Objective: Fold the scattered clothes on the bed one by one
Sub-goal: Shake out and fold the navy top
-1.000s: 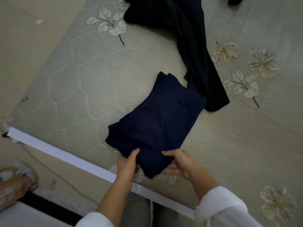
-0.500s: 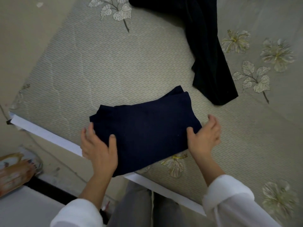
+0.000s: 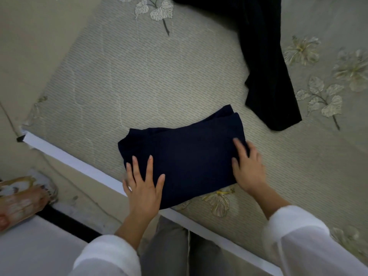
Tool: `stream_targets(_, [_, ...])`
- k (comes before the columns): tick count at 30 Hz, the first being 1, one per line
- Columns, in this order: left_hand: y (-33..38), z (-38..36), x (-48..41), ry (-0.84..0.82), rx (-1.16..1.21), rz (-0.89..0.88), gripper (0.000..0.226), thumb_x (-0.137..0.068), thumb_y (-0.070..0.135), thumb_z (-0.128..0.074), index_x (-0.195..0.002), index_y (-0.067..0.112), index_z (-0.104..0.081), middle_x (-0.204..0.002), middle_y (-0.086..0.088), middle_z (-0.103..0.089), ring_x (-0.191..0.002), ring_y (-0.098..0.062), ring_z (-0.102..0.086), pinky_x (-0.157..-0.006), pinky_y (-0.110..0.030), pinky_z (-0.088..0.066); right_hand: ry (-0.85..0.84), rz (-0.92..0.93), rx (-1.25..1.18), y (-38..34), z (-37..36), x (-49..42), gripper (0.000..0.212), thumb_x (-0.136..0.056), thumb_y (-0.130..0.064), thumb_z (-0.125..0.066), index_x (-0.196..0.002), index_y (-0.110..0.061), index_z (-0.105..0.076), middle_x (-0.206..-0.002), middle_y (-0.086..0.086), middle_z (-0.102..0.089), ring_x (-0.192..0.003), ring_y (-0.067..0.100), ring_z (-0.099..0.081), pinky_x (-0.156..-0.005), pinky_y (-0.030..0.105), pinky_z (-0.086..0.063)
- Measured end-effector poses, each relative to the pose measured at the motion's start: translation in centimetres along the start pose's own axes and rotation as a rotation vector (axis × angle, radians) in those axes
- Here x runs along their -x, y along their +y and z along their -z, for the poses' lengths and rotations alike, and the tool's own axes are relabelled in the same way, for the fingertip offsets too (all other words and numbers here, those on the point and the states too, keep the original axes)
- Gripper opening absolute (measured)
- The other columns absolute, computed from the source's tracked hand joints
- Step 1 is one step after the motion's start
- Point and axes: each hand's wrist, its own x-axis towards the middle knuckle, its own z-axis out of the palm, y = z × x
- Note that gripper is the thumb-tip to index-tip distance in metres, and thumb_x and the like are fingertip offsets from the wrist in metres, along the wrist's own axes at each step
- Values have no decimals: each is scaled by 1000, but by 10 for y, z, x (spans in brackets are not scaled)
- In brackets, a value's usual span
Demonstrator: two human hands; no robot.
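Note:
A navy blue garment [image 3: 189,156] lies folded into a compact rectangle near the front edge of the bed [image 3: 139,76]. My left hand [image 3: 144,186] rests flat on its near left corner, fingers spread and straight. On the garment's right end lies my right hand [image 3: 248,166], fingers extended on the cloth. A black garment [image 3: 264,62] lies unfolded farther back on the right, one long end stretching toward the navy piece without touching it.
The bed has a grey-green floral cover and a white front edge strip [image 3: 79,164]. Beige floor [image 3: 29,46] lies to the left. A brown patterned object [image 3: 22,200] sits at the lower left beside a white surface [image 3: 35,248].
The navy garment was turned and pulled toward the bed's front edge. Both hands moved from its near corner to its two ends, and now lie flat on top of it.

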Motion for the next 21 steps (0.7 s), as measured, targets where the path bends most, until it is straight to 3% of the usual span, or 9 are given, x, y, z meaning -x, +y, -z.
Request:
stream_targets(3, [6,8,6,137,304,137,79,-90,40,-59,-152,31,-11,-158,-6,-5,-142,-25,-10,-113,-49,-14,65,-243,-437,-6,16,-11,78,-86,-27,-66,-149,-16,-22,-150,11,-20,-133,31,-34,-108,41,-35])
stream_targets(5, [5,15,7,196,589,316,84,-85,27,-67,-151,26,-15,-151,-10,-19,-133,-25,-28,-108,-38,-26,43,-457,-585,-12,24,-18,82,-80,-33,-73,-146,-15,-27,-149,9,-21,-132,31,-35,-107,44,-37])
stream_targets(8, [0,27,7,78,964,597,72,-86,29,-65,-147,22,-26,-140,-7,-41,-120,-22,-49,-102,-38,-41,-62,-618,-710,-25,29,-19,73,-77,-29,-77,-136,-9,-38,-139,12,-39,-116,32,-50,-91,44,-48])
stream_targets(10, [-7,36,3,-77,1058,690,57,-85,32,-65,-135,17,-44,-124,-2,-57,-105,-19,-58,-87,-38,-51,-155,-655,-856,-33,32,-14,59,-77,-16,-76,-126,-3,-46,-121,16,-58,-98,31,-61,-74,40,-55])
stream_targets(12, [-13,49,-1,-224,1035,687,37,-82,32,-66,-116,19,-58,-107,0,-66,-90,-15,-61,-71,-30,-50,-264,-654,-912,-41,39,-6,46,-77,-12,-74,-117,-3,-54,-103,15,-65,-84,29,-64,-57,32,-53])
stream_targets(14, [-15,60,-4,-318,950,625,26,-81,31,-66,-105,21,-63,-99,1,-68,-83,-14,-61,-67,-26,-46,-286,-625,-887,-47,47,2,34,-78,-12,-71,-107,-6,-56,-92,11,-65,-78,26,-64,-51,28,-49])
stream_targets(19, [1,86,-6,-331,896,441,21,-84,21,-65,-104,23,-62,-97,4,-68,-88,-14,-64,-63,-23,-49,-236,-476,-776,-41,72,37,12,-82,-17,-69,-87,-20,-58,-86,3,-63,-79,20,-61,-66,33,-51])
stream_targets(21, [13,95,-4,-358,850,373,23,-84,22,-64,-106,18,-64,-101,0,-69,-92,-18,-65,-69,-28,-52,-208,-447,-733,-31,83,57,13,-83,-19,-67,-83,-26,-57,-84,-1,-63,-80,19,-60,-75,35,-50])
